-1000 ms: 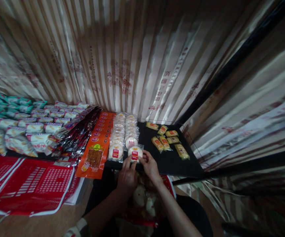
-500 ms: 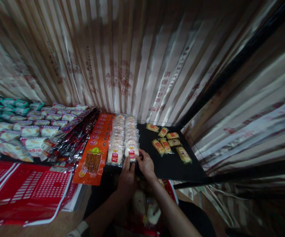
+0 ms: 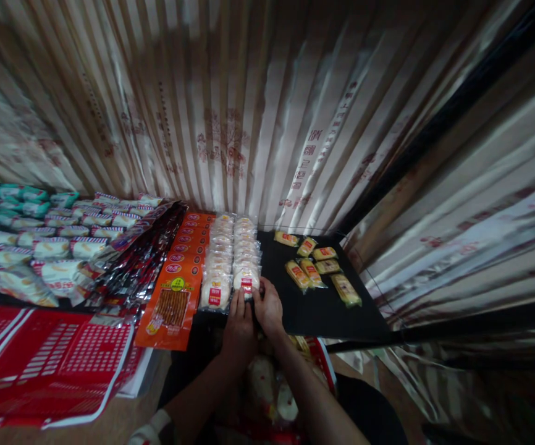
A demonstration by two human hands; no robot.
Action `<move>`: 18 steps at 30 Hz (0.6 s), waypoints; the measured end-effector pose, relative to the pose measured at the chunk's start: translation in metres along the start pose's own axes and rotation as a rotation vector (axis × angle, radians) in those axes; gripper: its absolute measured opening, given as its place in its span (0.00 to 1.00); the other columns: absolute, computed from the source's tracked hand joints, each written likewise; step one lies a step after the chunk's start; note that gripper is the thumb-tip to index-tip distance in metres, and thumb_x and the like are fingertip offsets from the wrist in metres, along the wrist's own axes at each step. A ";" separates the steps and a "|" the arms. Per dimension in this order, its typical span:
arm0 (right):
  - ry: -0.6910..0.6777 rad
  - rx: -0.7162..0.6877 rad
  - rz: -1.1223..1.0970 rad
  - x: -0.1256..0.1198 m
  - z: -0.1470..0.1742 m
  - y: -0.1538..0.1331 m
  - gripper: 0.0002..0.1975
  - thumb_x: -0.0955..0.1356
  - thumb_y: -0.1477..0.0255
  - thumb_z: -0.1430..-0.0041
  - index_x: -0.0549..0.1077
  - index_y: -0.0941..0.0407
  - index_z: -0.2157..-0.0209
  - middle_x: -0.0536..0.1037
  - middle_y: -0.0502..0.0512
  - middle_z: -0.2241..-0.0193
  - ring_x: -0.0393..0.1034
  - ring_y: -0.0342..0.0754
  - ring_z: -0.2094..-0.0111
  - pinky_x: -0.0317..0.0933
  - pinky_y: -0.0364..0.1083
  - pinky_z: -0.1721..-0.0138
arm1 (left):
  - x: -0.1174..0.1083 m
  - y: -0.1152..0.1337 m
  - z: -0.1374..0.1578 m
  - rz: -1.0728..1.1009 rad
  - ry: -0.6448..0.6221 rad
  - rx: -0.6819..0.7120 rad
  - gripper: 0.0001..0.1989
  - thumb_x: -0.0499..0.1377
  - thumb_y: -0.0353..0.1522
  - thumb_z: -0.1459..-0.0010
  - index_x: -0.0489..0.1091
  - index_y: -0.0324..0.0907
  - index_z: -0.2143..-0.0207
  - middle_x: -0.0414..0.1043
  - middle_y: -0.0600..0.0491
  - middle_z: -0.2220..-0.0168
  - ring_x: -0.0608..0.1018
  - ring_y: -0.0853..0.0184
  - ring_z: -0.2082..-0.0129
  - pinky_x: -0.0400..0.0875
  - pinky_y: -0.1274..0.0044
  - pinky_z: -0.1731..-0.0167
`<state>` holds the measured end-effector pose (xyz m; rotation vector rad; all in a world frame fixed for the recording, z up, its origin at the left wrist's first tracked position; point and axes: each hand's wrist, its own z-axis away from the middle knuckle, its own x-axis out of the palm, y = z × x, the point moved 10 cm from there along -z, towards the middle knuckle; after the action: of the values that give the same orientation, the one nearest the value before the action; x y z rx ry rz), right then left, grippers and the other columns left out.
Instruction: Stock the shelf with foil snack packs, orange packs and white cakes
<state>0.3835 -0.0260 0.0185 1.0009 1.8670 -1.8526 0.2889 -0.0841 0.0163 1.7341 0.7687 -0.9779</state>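
Note:
Two rows of clear packets with round white cracker-like pieces and red labels lie on the black shelf. At the near end of the right row is the front cracker packet point(image 3: 245, 281). My left hand point(image 3: 240, 330) has its fingers stretched out flat against this packet's near edge. On the packet's right edge, my right hand point(image 3: 270, 306) has its fingers bent and closed around the corner; the fingertips are partly hidden. Beside it, the left row's front packet point(image 3: 215, 295) lies untouched. Long orange snack packs point(image 3: 171, 303) overlap in a row to the left.
Several small yellow-wrapped snacks point(image 3: 327, 266) lie on the black shelf point(image 3: 337, 324) at right. A red basket point(image 3: 77, 346) hangs at lower left, below many white snack bags point(image 3: 52, 247). Under my forearms is another basket holding packets. Printed curtains point(image 3: 230, 93) hang behind.
The front cracker packet has shifted slightly back into its row, with both hands staying against it. My right hand has drawn a little closer to my left. The view has tilted slightly.

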 end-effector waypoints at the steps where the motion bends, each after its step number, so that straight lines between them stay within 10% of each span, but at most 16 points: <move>1: 0.007 -0.009 0.002 0.000 0.000 0.000 0.20 0.60 0.68 0.45 0.69 0.61 0.53 0.75 0.62 0.59 0.70 0.52 0.59 0.63 0.48 0.55 | 0.001 0.000 0.000 -0.004 0.018 0.013 0.22 0.46 0.23 0.45 0.61 0.24 0.48 0.50 0.31 0.39 0.47 0.51 0.36 0.57 0.59 0.42; 13: 0.165 -0.086 -0.243 -0.018 0.032 0.007 0.20 0.60 0.69 0.44 0.68 0.60 0.51 0.71 0.64 0.54 0.69 0.50 0.58 0.67 0.48 0.60 | -0.010 0.004 0.008 0.009 0.073 0.076 0.19 0.48 0.27 0.43 0.64 0.27 0.50 0.50 0.35 0.38 0.48 0.52 0.36 0.57 0.61 0.42; 18: 0.166 -0.148 -0.224 -0.040 0.081 0.029 0.15 0.59 0.68 0.42 0.70 0.58 0.57 0.75 0.61 0.60 0.70 0.49 0.60 0.66 0.49 0.60 | -0.014 0.016 0.042 0.169 0.008 0.107 0.16 0.44 0.28 0.40 0.68 0.37 0.56 0.68 0.43 0.50 0.66 0.60 0.46 0.63 0.67 0.47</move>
<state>0.4110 -0.1170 0.0159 0.9538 2.2607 -1.7622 0.2841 -0.1300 0.0264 1.8628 0.5731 -0.9115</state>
